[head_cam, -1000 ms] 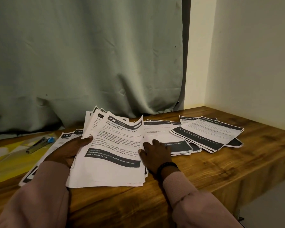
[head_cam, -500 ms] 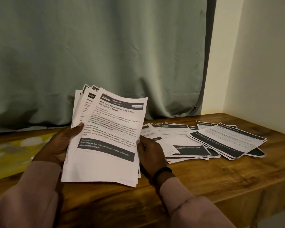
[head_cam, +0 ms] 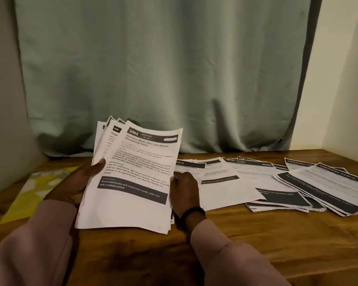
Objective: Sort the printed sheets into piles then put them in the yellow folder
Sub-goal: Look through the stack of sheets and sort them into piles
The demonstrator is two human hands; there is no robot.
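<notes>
You hold a stack [head_cam: 130, 178] before you above the table [head_cam: 256, 234]; the folder [head_cam: 37, 190] lies on it to your left, two piles [head_cam: 246, 180] [head_cam: 327, 186] to your right, the curtain [head_cam: 163, 69] behind.

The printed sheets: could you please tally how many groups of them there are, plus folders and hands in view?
Held stack of printed sheets: 1, gripped by left hand and right hand
Piles of sheets on the table: 2, middle pile and right pile
Yellow folder: 1
Hands: 2
Total: 6
</notes>
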